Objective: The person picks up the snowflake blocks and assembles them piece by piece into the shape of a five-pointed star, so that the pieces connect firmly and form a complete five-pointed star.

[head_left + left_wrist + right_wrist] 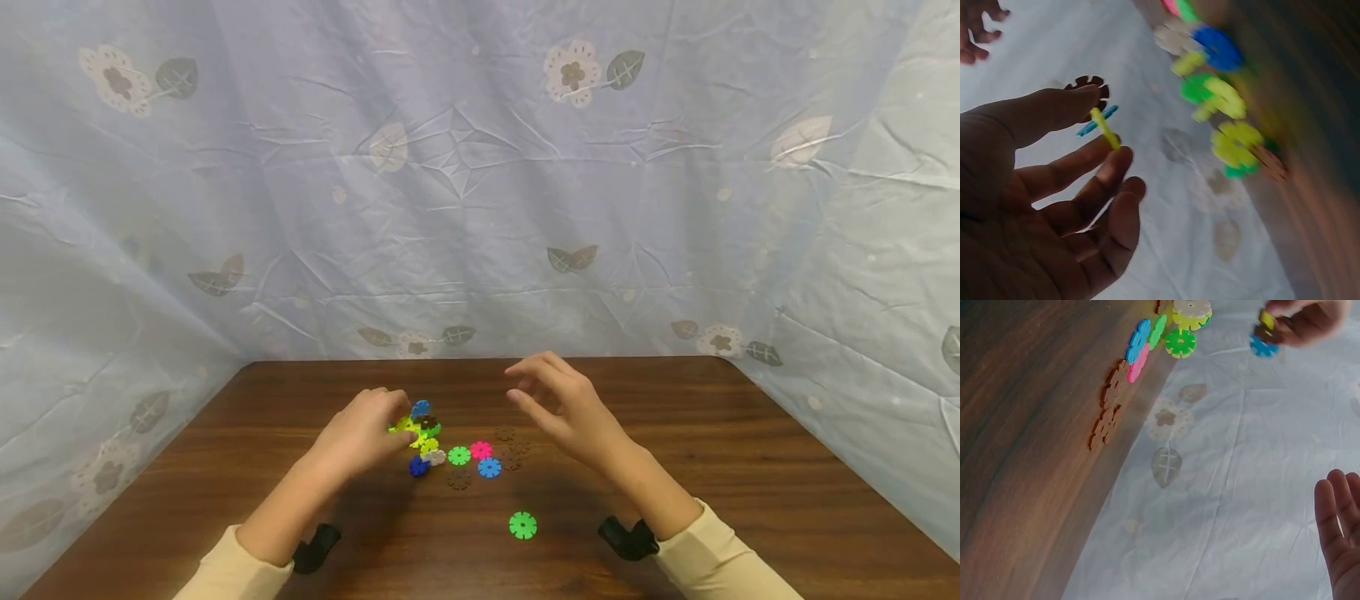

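Lilac-grey cloth (465, 217) fills the back, creased and printed with flowers and leaves, and before it stretches the dark wood table (420, 558). Two hands over it now! The right hand (566, 408) is up off the wood, thumb apart from gently bent fingers, holding nothing at all. Across to the left hand (367, 429), and here's the action: thumb and fingertips pinch a yellow disc (1105, 129) seen edge-on, a blue disc (1088, 129) crossing it and a brown disc (1105, 94) right by the thumb. They look slotted together, though the fingers hide just where they meet. That little cluster is aloft, near the heap of yellow and green discs (1235, 144) left of the middle.

Beside the heap, a dark blue disc (418, 466) and a white disc (434, 457); further right, a pink disc (481, 450) and a light blue disc (489, 467), with brown ones almost lost on the grain. And out alone, well toward the near edge, a bright green disc (522, 525)!

The step in hand, by my reading, is joining notched discs. The next move seems to call for the free right hand: a loose disc picked up by its rim, notch squared to notch, while the left keeps its pinch light and steady.
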### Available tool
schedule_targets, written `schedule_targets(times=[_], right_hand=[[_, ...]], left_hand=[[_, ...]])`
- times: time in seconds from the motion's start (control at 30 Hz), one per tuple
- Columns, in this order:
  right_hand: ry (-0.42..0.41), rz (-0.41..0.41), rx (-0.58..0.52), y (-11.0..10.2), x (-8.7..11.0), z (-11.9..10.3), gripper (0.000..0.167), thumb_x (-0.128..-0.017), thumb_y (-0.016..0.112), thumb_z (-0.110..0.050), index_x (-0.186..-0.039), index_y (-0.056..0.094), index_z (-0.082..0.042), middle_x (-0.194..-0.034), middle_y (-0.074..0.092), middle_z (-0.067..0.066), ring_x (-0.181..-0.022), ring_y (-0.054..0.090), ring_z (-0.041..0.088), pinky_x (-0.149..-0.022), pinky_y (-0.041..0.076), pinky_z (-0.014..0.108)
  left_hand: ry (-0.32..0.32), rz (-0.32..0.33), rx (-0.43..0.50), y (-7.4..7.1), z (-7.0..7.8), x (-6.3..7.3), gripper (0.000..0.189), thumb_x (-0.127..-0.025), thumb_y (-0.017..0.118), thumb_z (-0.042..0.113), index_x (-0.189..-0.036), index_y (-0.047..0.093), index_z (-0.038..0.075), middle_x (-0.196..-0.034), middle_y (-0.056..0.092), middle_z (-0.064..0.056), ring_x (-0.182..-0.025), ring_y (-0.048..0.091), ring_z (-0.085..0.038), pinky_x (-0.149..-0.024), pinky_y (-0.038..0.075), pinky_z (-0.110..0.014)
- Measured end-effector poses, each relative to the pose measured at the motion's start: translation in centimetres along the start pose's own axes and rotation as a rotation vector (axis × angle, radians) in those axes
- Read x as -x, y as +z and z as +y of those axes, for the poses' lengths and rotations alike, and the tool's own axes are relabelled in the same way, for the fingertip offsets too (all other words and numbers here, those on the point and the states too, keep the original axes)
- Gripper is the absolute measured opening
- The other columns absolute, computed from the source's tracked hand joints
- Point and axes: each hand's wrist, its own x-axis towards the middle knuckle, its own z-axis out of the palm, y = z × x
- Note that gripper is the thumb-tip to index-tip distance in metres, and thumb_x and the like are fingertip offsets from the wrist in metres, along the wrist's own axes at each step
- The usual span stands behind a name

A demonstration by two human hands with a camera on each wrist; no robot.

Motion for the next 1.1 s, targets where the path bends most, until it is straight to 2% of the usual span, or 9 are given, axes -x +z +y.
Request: schedule_targets(times=[0.17,0.33,0.4,0.53,0.73,0.83,0.97,1.1], right_hand=[[0.032,-0.041,-0.009,-0.1,0.1,0.0,0.023,-0.098,0.073,-0.005,-0.120,0.069,-0.010,-0.107,0.068,0.000,-0.090,0.070,0.012,-0.078,0.060,0.026],[0.033,-0.055,-0.003,-0.2,0.2,0.0,0.021,-0.097,0.073,-0.006,-0.118,0.069,-0.009,-0.107,0.068,0.000,-0.091,0.069,0.011,-0.077,0.060,0.027],[0.029,-0.060,-0.002,-0.3,0.1,0.0,0.021,-0.097,0.073,-0.006,-0.118,0.069,-0.009,-0.107,0.069,0.000,-0.091,0.069,0.011,-0.077,0.060,0.027],[0.029,-0.075,0.002,-0.3,0.0,0.1,0.019,-0.098,0.072,-0.006,-0.117,0.070,-0.009,-0.106,0.069,0.000,-0.091,0.068,0.011,-0.076,0.060,0.027],[0.048,-0.100,-0.001,-0.4,0.0,0.4,0.018,-0.098,0.072,-0.007,-0.116,0.070,-0.009,-0.105,0.069,0.001,-0.092,0.068,0.010,-0.075,0.060,0.028],[0.063,-0.112,0.011,-0.4,0.1,0.9,0.016,-0.098,0.072,-0.008,-0.114,0.070,-0.008,-0.104,0.070,0.001,-0.091,0.067,0.010,-0.074,0.059,0.027],[0.105,-0.144,0.029,-0.5,0.3,1.5,0.014,-0.098,0.073,-0.009,-0.112,0.072,-0.008,-0.103,0.072,0.003,-0.089,0.067,0.010,-0.072,0.057,0.028],[0.173,-0.218,0.021,-0.8,0.4,1.7,0.013,-0.099,0.073,-0.012,-0.112,0.072,-0.010,-0.105,0.074,0.003,-0.090,0.068,0.011,-0.075,0.058,0.026]], left_hand=[[-0.102,-0.118,-0.058,0.3,-1.8,-0.3,0.030,-0.088,0.083,0.022,-0.111,0.071,0.008,-0.099,0.071,-0.004,-0.086,0.064,-0.020,-0.068,0.053,-0.042],[-0.129,-0.197,-0.112,0.9,-2.8,-0.5,0.025,-0.084,0.087,0.022,-0.095,0.069,0.009,-0.091,0.069,-0.001,-0.080,0.061,-0.018,-0.067,0.051,-0.042],[-0.135,-0.208,-0.122,1.0,-3.0,-0.5,0.024,-0.083,0.088,0.020,-0.092,0.068,0.009,-0.086,0.066,-0.001,-0.076,0.057,-0.019,-0.066,0.050,-0.042],[-0.152,-0.220,-0.134,1.1,-3.4,-0.4,0.025,-0.081,0.089,0.019,-0.091,0.069,0.008,-0.086,0.067,-0.002,-0.077,0.058,-0.020,-0.070,0.053,-0.045],[-0.174,-0.274,-0.127,1.6,-3.7,-0.6,0.028,-0.082,0.090,0.020,-0.088,0.065,0.009,-0.084,0.063,-0.002,-0.075,0.056,-0.020,-0.068,0.049,-0.041],[-0.178,-0.281,-0.120,1.7,-3.7,-0.6,0.029,-0.081,0.091,0.020,-0.086,0.065,0.009,-0.083,0.063,-0.002,-0.074,0.055,-0.020,-0.067,0.048,-0.040],[-0.184,-0.288,-0.106,1.9,-3.9,-0.7,0.029,-0.081,0.091,0.021,-0.088,0.065,0.009,-0.083,0.062,-0.002,-0.075,0.055,-0.021,-0.068,0.046,-0.040],[-0.191,-0.299,-0.103,1.9,-4.2,-0.8,0.030,-0.081,0.091,0.021,-0.091,0.066,0.008,-0.085,0.062,-0.003,-0.077,0.055,-0.021,-0.069,0.046,-0.041]])
